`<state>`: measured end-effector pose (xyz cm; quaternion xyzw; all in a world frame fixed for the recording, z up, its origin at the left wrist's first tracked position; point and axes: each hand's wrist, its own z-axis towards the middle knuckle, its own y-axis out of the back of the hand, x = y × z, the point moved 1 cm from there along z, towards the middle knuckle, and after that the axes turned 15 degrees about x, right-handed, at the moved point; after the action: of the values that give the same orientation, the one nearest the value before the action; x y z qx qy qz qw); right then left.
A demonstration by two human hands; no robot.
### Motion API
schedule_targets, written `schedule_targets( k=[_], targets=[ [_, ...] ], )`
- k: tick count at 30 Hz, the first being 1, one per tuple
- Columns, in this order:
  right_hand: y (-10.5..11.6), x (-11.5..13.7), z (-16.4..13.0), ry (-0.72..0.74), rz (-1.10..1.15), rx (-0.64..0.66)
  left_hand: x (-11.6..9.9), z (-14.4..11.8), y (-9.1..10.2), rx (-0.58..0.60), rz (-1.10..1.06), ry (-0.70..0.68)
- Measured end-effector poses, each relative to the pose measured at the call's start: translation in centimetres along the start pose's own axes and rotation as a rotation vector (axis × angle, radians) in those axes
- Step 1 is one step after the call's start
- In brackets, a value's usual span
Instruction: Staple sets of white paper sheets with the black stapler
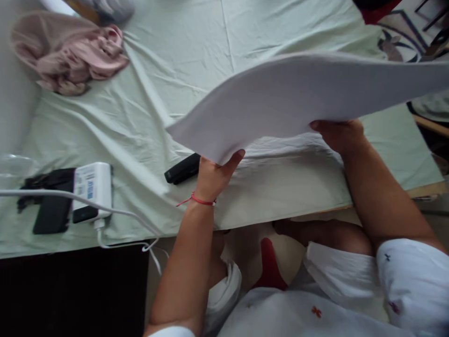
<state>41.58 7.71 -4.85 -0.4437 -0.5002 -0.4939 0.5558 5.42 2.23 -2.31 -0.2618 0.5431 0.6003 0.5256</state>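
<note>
Both hands hold a large, stiff white sheet (298,98), foam or thick board by the look of it, lifted clear above the pale green bedsheet (168,61) that covers the bed. The left hand (213,175) pinches the sheet's near left corner, thumb up against the underside and fingers hidden behind it. The right hand (338,135) clamps the near edge further right, its fingers curled under the board. The board bows between the two grips and runs far off to the right, out of view.

Just left of the left hand a black stapler-like object (182,169) lies on the bedsheet. Further left sit a white power bank (91,189) with a white cable (115,213) trailing off the near edge, and a dark phone (52,210) beside it. A crumpled pink garment (70,56) lies at the far left.

The weak point, to my eye, is the left corner: it is held only by a thumb and fingertips, so the sagging board could slip or crease there. If it drops or swings low to the left, it could knock the black object or sweep the power bank, and the dangling cable would help drag that off the bed.
</note>
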Motion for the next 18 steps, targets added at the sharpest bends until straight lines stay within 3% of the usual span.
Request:
schedule_targets(
  k=[6, 13, 18],
  targets=[
    [-0.8, 0.8, 0.1, 0.001, -0.043, -0.068, 0.5, 0.1, -0.1, 0.008, -0.159, 0.142],
    [0.0, 1.7, 0.0, -0.064, 0.028, -0.063, -0.1, -0.6, -0.4, 0.181, -0.576, 0.405],
    [-0.1, 1.8, -0.1, -0.056, 0.066, -0.089, -0.3, -0.5, -0.2, 0.177, -0.554, 0.327]
  ],
)
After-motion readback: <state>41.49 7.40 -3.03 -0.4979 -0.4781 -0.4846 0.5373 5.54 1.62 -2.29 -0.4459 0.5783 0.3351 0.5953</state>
